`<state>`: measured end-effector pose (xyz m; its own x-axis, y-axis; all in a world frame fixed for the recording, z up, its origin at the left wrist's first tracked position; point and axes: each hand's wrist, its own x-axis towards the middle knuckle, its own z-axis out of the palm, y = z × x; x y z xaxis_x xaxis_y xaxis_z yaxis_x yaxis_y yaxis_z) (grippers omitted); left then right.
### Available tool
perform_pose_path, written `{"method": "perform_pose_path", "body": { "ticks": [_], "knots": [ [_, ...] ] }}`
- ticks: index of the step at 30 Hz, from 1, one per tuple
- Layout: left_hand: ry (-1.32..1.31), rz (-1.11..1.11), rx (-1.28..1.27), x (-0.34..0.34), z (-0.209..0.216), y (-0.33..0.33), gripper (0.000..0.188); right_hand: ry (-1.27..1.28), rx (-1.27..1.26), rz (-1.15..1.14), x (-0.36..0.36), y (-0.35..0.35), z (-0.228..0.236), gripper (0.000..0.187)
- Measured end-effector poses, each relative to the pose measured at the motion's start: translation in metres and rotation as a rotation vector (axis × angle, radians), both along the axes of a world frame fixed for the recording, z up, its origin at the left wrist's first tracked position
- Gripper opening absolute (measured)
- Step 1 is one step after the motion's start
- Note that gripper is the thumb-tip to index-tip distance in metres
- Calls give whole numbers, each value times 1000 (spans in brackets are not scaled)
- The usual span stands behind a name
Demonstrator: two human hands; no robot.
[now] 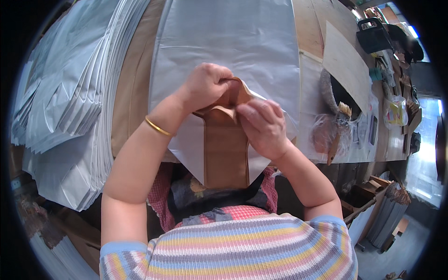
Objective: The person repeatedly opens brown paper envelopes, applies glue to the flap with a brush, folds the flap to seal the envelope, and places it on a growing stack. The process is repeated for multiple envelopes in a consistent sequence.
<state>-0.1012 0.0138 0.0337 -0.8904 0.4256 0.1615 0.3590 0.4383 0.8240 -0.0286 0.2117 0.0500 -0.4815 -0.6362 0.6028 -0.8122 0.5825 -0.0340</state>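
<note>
A large white sack (228, 35) lies lengthwise in front of me, its near end folded into a point with a brown paper strip (226, 154) down the middle. Brown inner paper stands up in an opened fold between my hands. My left hand (207, 86) is closed, pinching the far left edge of this fold. My right hand (265, 126), slightly blurred, has its fingers bent around the right edge of the fold. The near tip of the sack hangs over the table edge toward my lap.
A thick stack of white folded sacks (70, 84) fills the left. On the right are a pale board (345, 70) over a dark round tub (346, 95), a brush with a wooden handle (334, 147), and clear plastic bags. A black bag (374, 36) stands farther back.
</note>
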Motion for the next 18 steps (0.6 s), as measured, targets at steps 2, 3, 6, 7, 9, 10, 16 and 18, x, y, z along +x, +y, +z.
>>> {"method": "perform_pose_path", "body": {
  "ticks": [2,3,6,7,9,10,16,18],
  "knots": [
    [-49,-62,-5,1,0,-2,16,-160,3,-26,0,4,-5,9],
    [-73,-101,-7,1,6,-1,16,-239,5,-48,-1,3,-2,10],
    [-339,-107,-142,-4,25,-8,17,-491,124,-169,-15,-1,16,6],
    [-396,-116,-205,-7,28,-10,17,-564,194,-192,-21,-1,18,5],
    [-276,-21,-179,-5,25,-6,17,-463,343,-107,-22,0,20,6],
    [-191,35,-164,-6,10,-4,17,-384,401,-40,-16,0,18,6],
    [178,165,-460,-10,-21,0,14,-332,821,-70,35,-2,24,54],
    [633,344,-568,3,-15,3,12,-510,938,-168,29,-8,50,69]
  ]
}}
